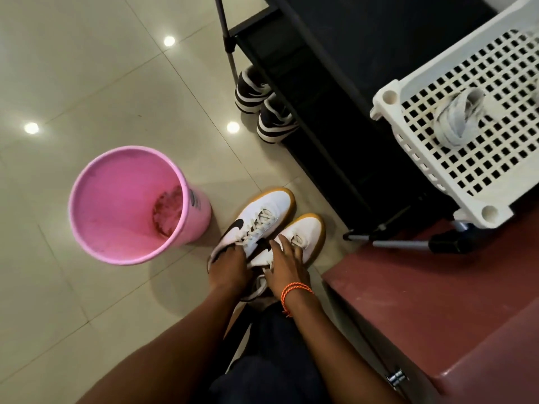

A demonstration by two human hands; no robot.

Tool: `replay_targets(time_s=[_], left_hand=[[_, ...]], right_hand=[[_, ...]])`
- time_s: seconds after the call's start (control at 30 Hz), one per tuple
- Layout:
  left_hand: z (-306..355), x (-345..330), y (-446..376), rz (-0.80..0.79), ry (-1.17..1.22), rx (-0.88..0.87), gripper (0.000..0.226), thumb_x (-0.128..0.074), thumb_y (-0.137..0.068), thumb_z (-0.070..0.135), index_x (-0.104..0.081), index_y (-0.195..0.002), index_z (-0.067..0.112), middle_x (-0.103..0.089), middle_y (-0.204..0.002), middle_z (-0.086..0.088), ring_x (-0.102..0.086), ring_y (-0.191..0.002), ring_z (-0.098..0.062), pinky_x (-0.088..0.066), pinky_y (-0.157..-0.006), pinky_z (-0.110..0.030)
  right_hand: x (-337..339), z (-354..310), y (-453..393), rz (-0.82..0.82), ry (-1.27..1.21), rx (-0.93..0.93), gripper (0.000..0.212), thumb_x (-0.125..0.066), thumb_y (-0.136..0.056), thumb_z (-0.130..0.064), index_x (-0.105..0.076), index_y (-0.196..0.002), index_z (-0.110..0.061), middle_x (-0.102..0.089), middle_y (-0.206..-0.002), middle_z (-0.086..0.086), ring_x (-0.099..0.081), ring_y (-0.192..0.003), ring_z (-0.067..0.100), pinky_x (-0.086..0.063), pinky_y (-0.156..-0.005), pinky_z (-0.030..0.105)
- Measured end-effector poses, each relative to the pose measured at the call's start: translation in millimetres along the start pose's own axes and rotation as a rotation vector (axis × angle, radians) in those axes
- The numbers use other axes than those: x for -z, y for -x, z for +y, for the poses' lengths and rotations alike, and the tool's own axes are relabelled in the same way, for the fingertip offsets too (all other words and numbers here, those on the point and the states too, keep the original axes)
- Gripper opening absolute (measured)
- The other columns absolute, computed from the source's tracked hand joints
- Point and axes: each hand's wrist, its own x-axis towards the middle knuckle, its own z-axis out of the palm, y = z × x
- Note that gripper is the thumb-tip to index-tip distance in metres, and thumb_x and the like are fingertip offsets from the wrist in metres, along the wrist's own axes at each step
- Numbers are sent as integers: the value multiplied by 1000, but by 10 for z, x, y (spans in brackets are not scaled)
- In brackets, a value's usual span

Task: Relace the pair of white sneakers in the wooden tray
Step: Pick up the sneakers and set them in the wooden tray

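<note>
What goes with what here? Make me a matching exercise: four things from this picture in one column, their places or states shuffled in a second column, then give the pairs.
Things:
1. pink bucket
2. white sneakers
3. striped dark shoes
4. orange cord bracelet

Places or states:
A. around the right wrist
B. under the black rack
C. on the floor tiles, under both hands
D. standing open, left of the sneakers

Pairs: 1-D, 2-C, 3-B, 4-A
</note>
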Motion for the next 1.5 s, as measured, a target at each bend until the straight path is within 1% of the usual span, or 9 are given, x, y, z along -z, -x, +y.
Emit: replay_targets(time_s=[0.1,0.33,0.5,0.63,0.83,1.1,1.23,1.33,1.5], left_hand=[[39,51,12,-1,-9,-50,42,-68,-91,54,-64,-121,23,-71,-122,-3,-68,-113,-29,-50,-83,-35],[232,628,143,131,71,-132,44,-68,-84,63,-60,-91,21,-67,-94,-6,-64,-85,-34,-39,-67,-33],[465,1120,372,93,313,-4,40,-76,-79,54,-56,-89,21,-65,-91,-4,-63,-86,-30,-48,-73,-34],[674,1583,611,23,396,47,41,-79,-84,48,-51,-79,18,-60,-84,-2,-63,-87,-25,-55,-80,-34],[868,1897,1175,125,623,171,41,-75,-79,58,-64,-86,19,-71,-85,-3,-71,-85,-25,-61,-82,-36],[1078,2182,1898,357,933,246,52,-71,-63,58,-69,-94,17,-74,-95,-10,-71,-88,-36,-62,-79,-43],[1131,2270,2317,527,880,253,51,-74,-82,58,-73,-104,12,-74,-104,-18,-70,-95,-42,-52,-74,-39],[1235,2393,2650,567,876,193,51,-75,-87,57,-73,-108,11,-73,-109,-20,-69,-100,-43,-48,-76,-40],[1432,2484,3133,626,851,-2,43,-76,-84,52,-72,-103,13,-72,-105,-15,-68,-96,-41,-44,-74,-38]], right_hand=[[38,113,-46,-7,-44,10,74,-68,-97,-16,-33,-162,-24,-6,-175,-6,-12,-159,27,-28,-125,41],[367,-28,126,259,-51,-84,81,-70,-91,-31,-31,-162,-26,-5,-175,2,-9,-160,29,-24,-127,47],[866,-274,251,224,-315,-197,65,-68,-92,-32,-49,-153,-21,-56,-150,17,-54,-135,38,-46,-106,38],[1242,-373,366,196,-327,-130,32,-72,-83,-24,-76,-113,-14,-75,-119,16,-70,-106,35,-58,-90,38],[1868,-597,817,257,-257,-27,42,-80,-84,-23,-77,-126,-25,-75,-122,13,-71,-113,35,-58,-100,42],[2563,-961,1609,505,-79,167,35,-81,-83,-30,-80,-117,-22,-76,-114,11,-71,-110,32,-58,-96,39],[2721,-1032,2002,545,-150,286,47,-81,-79,-29,-78,-125,-21,-75,-124,7,-69,-116,25,-53,-101,30],[2810,-983,2352,623,-224,286,46,-81,-80,-22,-78,-125,-18,-76,-121,8,-69,-114,24,-50,-96,27],[2861,-792,2920,832,-274,234,42,-77,-80,-21,-79,-122,-20,-77,-118,8,-69,-112,30,-56,-96,41]])
